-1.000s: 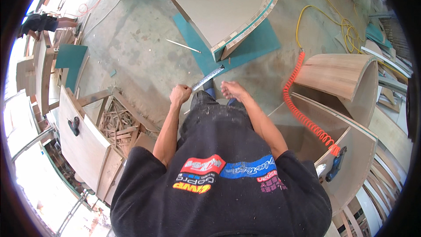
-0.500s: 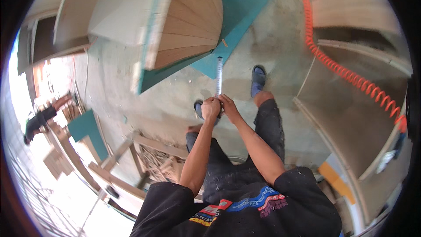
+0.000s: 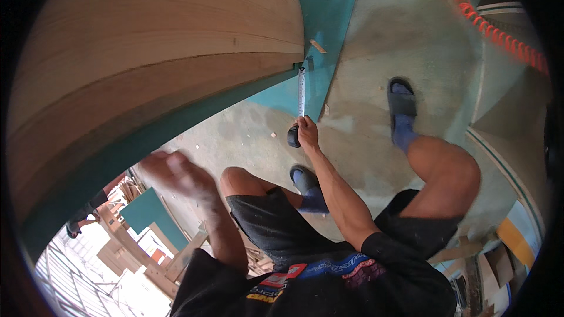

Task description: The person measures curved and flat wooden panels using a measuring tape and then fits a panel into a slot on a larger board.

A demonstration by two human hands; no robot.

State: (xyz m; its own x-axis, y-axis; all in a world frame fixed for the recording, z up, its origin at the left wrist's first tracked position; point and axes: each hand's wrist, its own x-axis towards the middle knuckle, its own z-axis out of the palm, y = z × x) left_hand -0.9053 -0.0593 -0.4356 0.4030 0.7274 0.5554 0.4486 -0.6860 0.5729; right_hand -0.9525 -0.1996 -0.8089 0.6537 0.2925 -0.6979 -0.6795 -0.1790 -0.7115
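In my right hand (image 3: 308, 134) is a black tape measure (image 3: 294, 135), fingers closed around its case. Its white blade (image 3: 302, 91) runs out away from me, and the hooked tip is at the corner of a large curved wooden piece (image 3: 176, 29) with a green lower edge (image 3: 176, 118). Whether the hook touches that edge I cannot tell. My left hand (image 3: 185, 177) is raised beside the green edge at the left, smeared by motion, so its fingers are unclear; no object shows in it.
A green sheet (image 3: 332, 17) lies on the concrete floor (image 3: 405, 35), with a small wood scrap (image 3: 318, 46) on it. An orange coiled hose (image 3: 493, 32) hangs at the upper right. Curved panels (image 3: 514, 123) stand at the right, timber frames (image 3: 126, 232) at the lower left. A person (image 3: 82, 217) is partly visible there.
My left hand has left the tape measure and swung left toward the green edge. I am lower and closer to the wooden piece, knees bent; the right hand keeps the tape measure.
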